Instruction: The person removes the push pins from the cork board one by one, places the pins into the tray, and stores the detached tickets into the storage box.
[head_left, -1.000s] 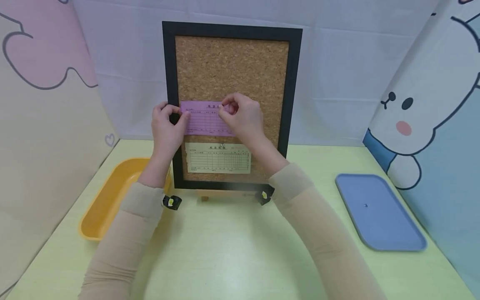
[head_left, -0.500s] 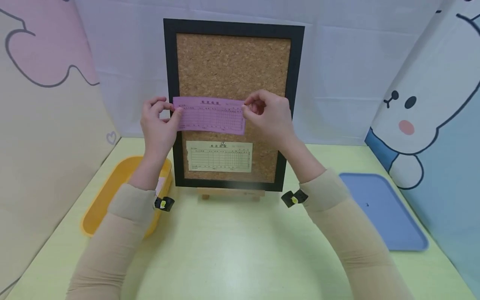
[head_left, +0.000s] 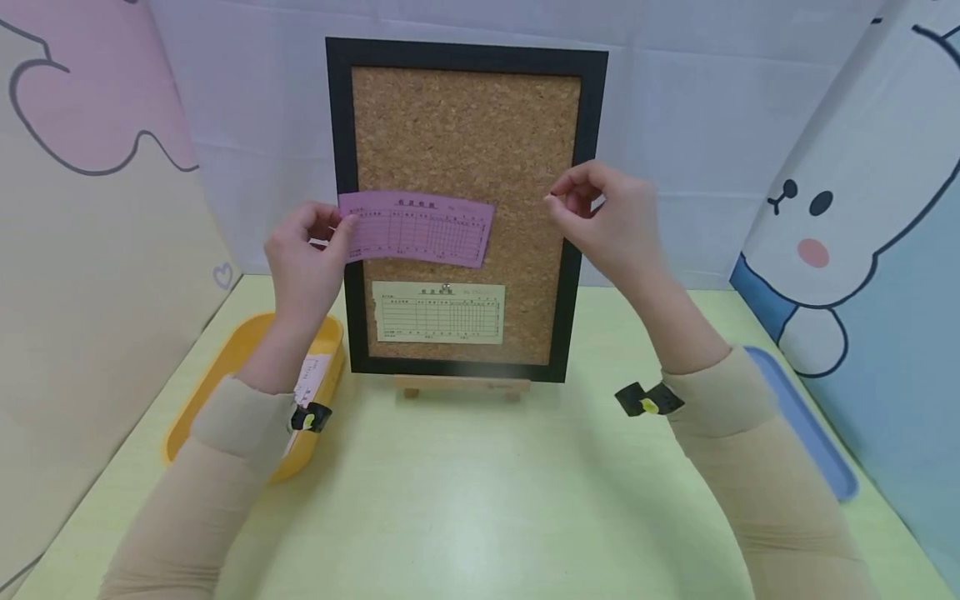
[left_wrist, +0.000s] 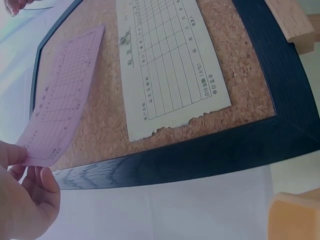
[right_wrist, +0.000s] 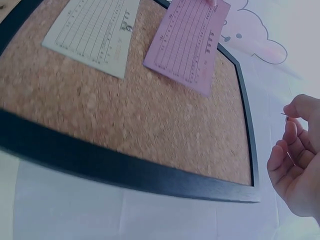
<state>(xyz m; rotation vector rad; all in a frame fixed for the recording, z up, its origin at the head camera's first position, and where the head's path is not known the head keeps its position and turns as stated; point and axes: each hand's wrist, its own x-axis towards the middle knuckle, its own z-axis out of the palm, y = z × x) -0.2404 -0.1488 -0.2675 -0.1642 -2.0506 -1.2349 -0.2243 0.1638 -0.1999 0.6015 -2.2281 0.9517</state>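
My left hand (head_left: 306,262) pinches the left edge of a pink receipt slip (head_left: 420,227), which bows out in front of a black-framed corkboard (head_left: 465,133). Below it, a pale yellow-green receipt slip (head_left: 438,312) is fixed to the cork by a pushpin (head_left: 446,287) at its top middle; its torn edge shows in the left wrist view. To the right, my right hand (head_left: 611,217) is apart from both slips, over the frame's right side. Between its thumb and forefinger, the right wrist view shows the thin metal point of a pushpin (right_wrist: 284,114); its head is hidden by the fingers.
The corkboard stands on a small wooden easel (head_left: 461,384). At left is a yellow tray (head_left: 183,417) with papers (head_left: 311,379) in it, partly behind the left arm. A blue tray (head_left: 813,433) lies at right, mostly covered by the right sleeve.
My right hand has come off the pink slip and moved right with the pushpin. My left hand has drawn the slip slightly left, and its freed right end now tilts downward.
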